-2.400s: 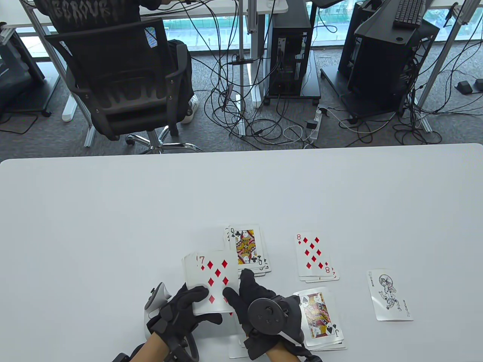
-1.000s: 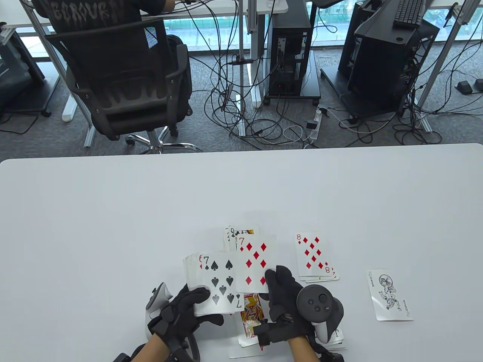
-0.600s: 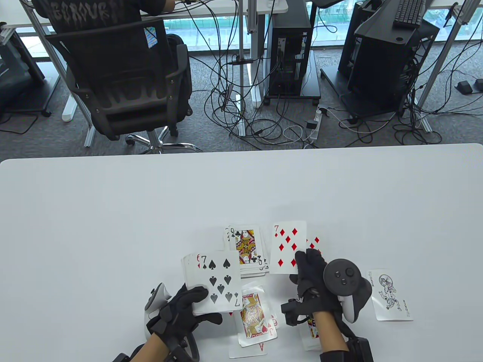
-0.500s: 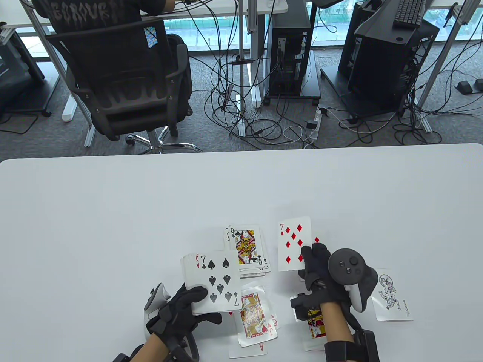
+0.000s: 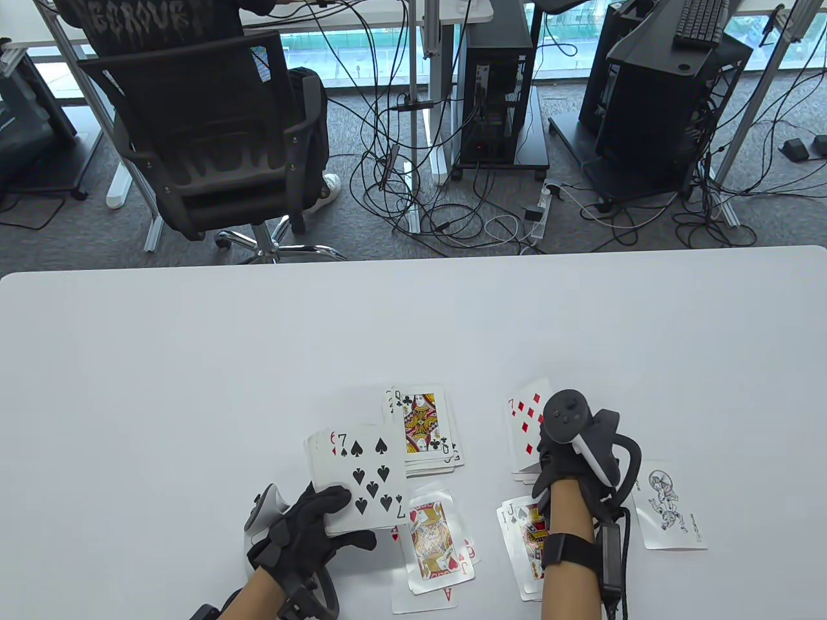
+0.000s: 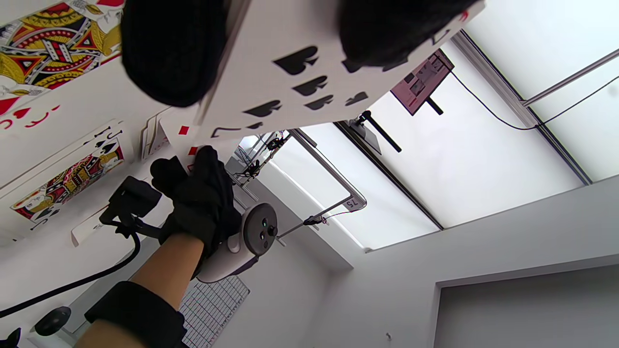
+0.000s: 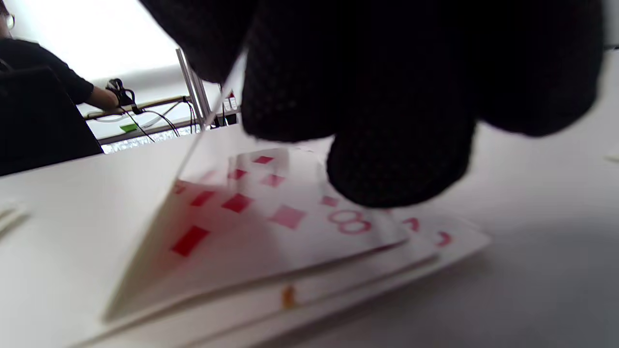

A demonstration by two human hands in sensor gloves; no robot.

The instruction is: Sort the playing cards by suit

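So the left hand has its fingers and thumb clamped on a fanned stack of cards, face up, with the seven of spades on top and a red card edge peeking out on the left side of the fan. I'll use that stack as the reference point for everything else.

The right hand is off to the right of the stack, palm down over the diamonds pile. It's pinching the seven of diamonds between thumb and fingers, and in the right wrist view the card is tilted, far edge down on the pile, near edge lifted, with the eight of diamonds showing under it. So it's touching the pile but not lying flat.

Just beyond the stack, up and to the right, sits the clubs pile with the queen of clubs on top. Right below the stack, nearer the person, is the hearts pile with a jack on top and an ace sticking out underneath. Further right of that is the spades pile, jack on top, partly under the right forearm. Farthest right from the stack, a joker lies alone on the white table.
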